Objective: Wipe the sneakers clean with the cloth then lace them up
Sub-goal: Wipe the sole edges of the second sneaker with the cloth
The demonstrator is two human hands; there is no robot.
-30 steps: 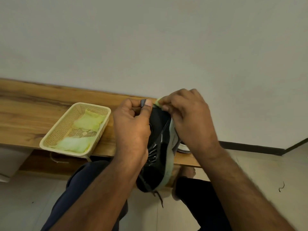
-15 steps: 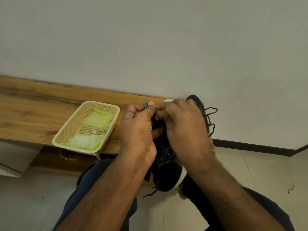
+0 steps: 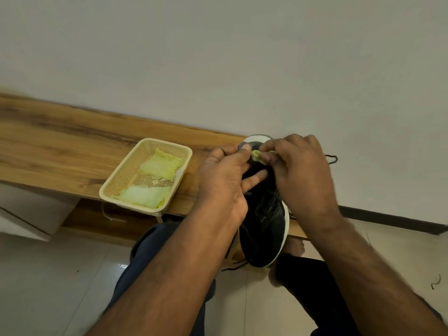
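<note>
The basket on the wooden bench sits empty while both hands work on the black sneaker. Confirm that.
Not empty: the head view shows the cream basket holding yellow-green cloths. Both the left hand and right hand do work on the black sneaker, above the wooden bench.

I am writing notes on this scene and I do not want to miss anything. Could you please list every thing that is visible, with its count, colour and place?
sneaker: one, black with a white sole, held over the lap at the shelf's near edge
lace: one loop showing, black, right of the right hand
small cloth: one, light green, pinched at the sneaker's far end
basket: one, cream, on the shelf, left of the hands
folded cloths: two, light green, in the basket
shelf: one, brown wood, along the wall
wall: grey-white, behind the shelf
floor: pale tiles, below
left hand: one, gripping the sneaker
right hand: one, pinching the small cloth
</note>
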